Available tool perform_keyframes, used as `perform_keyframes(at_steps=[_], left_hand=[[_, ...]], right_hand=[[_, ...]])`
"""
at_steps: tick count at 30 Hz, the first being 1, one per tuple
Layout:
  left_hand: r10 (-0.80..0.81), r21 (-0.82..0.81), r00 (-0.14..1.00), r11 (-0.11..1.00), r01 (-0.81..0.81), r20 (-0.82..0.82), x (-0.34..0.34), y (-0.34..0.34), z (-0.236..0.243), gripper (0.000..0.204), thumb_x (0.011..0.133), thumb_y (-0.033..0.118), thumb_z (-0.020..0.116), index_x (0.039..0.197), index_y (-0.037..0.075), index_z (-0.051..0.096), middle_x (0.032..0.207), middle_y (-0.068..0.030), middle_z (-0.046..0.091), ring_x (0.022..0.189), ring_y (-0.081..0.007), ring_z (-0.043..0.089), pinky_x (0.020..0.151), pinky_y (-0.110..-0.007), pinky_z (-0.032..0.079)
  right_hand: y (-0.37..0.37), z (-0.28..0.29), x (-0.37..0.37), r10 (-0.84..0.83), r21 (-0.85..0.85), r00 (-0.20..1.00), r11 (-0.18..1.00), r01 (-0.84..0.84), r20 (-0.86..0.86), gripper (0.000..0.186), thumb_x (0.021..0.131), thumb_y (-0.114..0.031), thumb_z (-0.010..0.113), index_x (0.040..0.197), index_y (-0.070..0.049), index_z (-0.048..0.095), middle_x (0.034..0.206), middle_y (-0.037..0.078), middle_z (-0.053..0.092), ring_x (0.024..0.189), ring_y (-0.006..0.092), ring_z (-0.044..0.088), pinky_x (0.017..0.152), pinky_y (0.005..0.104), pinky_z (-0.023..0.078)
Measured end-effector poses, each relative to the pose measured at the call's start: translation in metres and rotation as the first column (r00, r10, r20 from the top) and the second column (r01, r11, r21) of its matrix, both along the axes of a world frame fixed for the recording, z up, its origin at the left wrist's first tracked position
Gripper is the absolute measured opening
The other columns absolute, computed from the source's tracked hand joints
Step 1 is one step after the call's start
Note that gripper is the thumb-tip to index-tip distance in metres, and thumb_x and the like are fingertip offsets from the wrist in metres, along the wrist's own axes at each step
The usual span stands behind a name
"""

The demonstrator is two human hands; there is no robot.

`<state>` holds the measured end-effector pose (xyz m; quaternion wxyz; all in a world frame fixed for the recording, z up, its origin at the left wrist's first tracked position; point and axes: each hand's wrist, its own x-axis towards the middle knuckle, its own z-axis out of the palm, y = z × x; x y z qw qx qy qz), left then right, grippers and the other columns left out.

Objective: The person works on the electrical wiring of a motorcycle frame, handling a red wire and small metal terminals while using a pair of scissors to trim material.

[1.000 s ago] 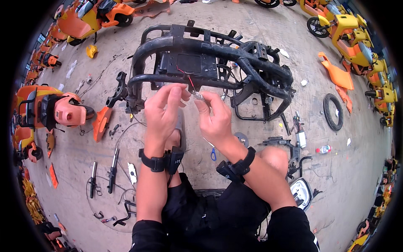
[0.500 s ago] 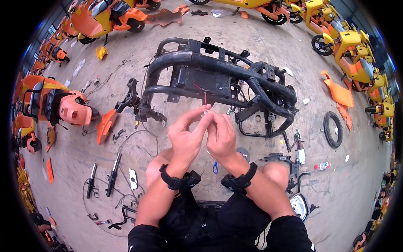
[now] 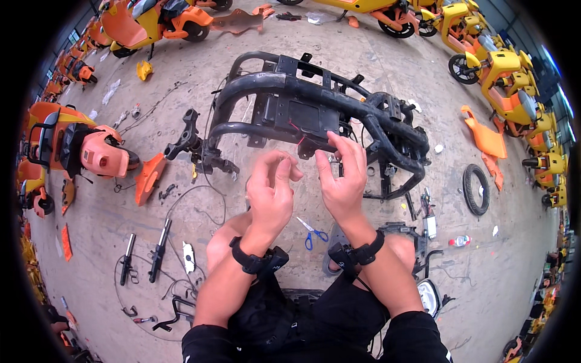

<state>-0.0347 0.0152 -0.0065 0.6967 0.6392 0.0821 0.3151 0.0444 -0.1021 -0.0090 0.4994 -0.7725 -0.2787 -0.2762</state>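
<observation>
A black tubular scooter frame (image 3: pixel 296 91) lies on the floor in front of me. A thin red wire (image 3: pixel 301 140) hangs from its near side, just above my hands. My left hand (image 3: pixel 270 190) is raised before the frame, its fingers curled in and the thumb against them; whatever they may hold is hidden. To its right, my right hand (image 3: pixel 343 181) is held up with thumb and fingers apart and nothing visible between them. Scissors (image 3: pixel 311 233) with blue handles lie on the floor below and between my hands.
Left on the floor are two fork tubes (image 3: pixel 160 251), loose cables and a black bracket (image 3: pixel 186 136). To the right lie a tyre (image 3: pixel 476 189), a bottle (image 3: pixel 460 241) and an orange panel (image 3: pixel 484 133). Yellow and orange scooters (image 3: pixel 505 78) stand around.
My hands, earlier together at the end of the red wire, have come apart, the right one moving right and opening. The wire now hangs away from my fingers. More of the scissors shows.
</observation>
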Motion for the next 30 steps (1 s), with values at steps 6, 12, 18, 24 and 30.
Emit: perform_keyframes(at_steps=[6, 12, 18, 24, 30], left_hand=[[-0.004, 0.234, 0.999, 0.972, -0.008, 0.051, 0.001, 0.005, -0.008, 0.012, 0.106, 0.007, 0.053, 0.114, -0.001, 0.056, 0.102, -0.0088, 0.066, 0.083, -0.0134, 0.066, 0.074, -0.028, 0.054], [-0.116, 0.088, 0.991, 0.989, 0.121, -0.061, -0.006, 0.014, -0.009, 0.012, 0.106, 0.006, 0.053, 0.115, -0.001, 0.057, 0.102, -0.0078, 0.067, 0.078, -0.0102, 0.061, 0.071, -0.024, 0.050], [-0.038, 0.414, 0.999, 0.910, 0.023, 0.028, -0.004, 0.021, -0.003, 0.011, 0.103, 0.000, 0.054, 0.112, -0.001, 0.060, 0.100, -0.0088, 0.067, 0.080, -0.0113, 0.060, 0.069, -0.025, 0.050], [-0.042, 0.552, 0.991, 0.833, -0.034, 0.124, 0.001, 0.029, -0.005, 0.015, 0.095, -0.010, 0.058, 0.108, -0.002, 0.061, 0.096, -0.0124, 0.067, 0.085, -0.0202, 0.066, 0.073, -0.029, 0.053], [-0.067, 0.642, 0.987, 0.765, -0.041, 0.144, 0.001, 0.038, 0.002, 0.024, 0.086, -0.015, 0.063, 0.106, -0.002, 0.060, 0.093, -0.0145, 0.066, 0.081, -0.0288, 0.064, 0.072, -0.034, 0.051]], right_hand=[[0.005, 0.005, 0.001, 0.159, 0.094, 0.972, 0.985, -0.144, -0.173, 0.022, 0.088, -0.005, 0.075, 0.110, -0.003, 0.074, 0.101, 0.009, 0.068, 0.083, 0.0215, 0.065, 0.069, 0.0319, 0.053], [0.007, 0.007, -0.007, 0.159, 0.135, 0.980, 0.981, -0.143, -0.119, 0.022, 0.088, -0.002, 0.075, 0.110, -0.002, 0.074, 0.097, 0.011, 0.070, 0.078, 0.0207, 0.067, 0.063, 0.0302, 0.053], [0.008, 0.019, -0.008, 0.244, 0.027, 0.969, 0.970, -0.243, -0.039, 0.022, 0.089, -0.003, 0.074, 0.111, -0.003, 0.072, 0.094, 0.012, 0.070, 0.071, 0.0221, 0.066, 0.062, 0.0308, 0.054], [0.001, 0.039, 0.012, 0.413, -0.186, 0.903, 0.884, -0.429, -0.119, 0.023, 0.090, 0.000, 0.069, 0.113, -0.003, 0.071, 0.092, 0.011, 0.071, 0.070, 0.0207, 0.068, 0.062, 0.0308, 0.054], [0.002, 0.067, 0.023, 0.478, -0.288, 0.845, 0.796, -0.532, -0.239, 0.017, 0.087, -0.002, 0.071, 0.103, -0.001, 0.072, 0.091, 0.011, 0.072, 0.066, 0.0200, 0.068, 0.059, 0.0289, 0.055]])
